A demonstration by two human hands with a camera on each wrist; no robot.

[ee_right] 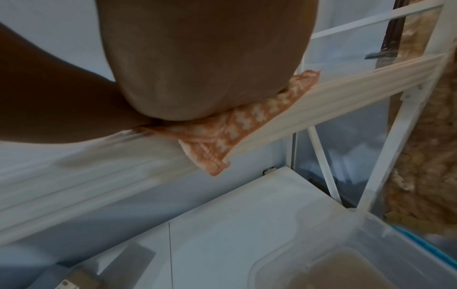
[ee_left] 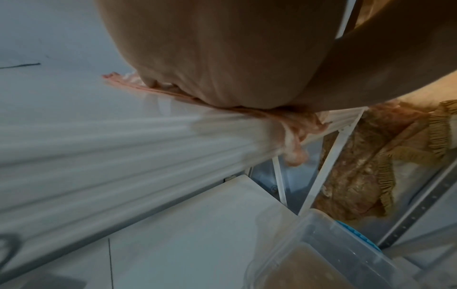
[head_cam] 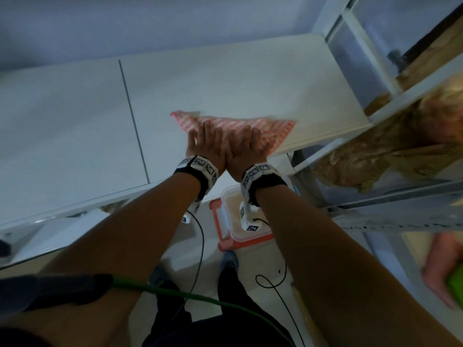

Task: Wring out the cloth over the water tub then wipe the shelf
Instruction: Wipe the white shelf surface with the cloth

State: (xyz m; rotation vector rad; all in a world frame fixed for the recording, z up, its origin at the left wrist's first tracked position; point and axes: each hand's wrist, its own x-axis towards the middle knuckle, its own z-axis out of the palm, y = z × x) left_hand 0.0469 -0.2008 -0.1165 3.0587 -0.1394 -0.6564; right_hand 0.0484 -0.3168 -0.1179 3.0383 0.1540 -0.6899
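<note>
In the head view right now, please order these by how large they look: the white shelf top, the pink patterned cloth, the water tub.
1. White shelf top, clearly the largest.
2. Pink patterned cloth and water tub: they look similar. Hands cover part of the cloth, the right wrist hides part of the tub, and the tub is farther below, so I do not rank them.

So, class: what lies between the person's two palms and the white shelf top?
The pink patterned cloth lies between them. In the head view the left hand and right hand press it flat on the shelf; both wrist views show one corner overhanging the front edge.
</note>
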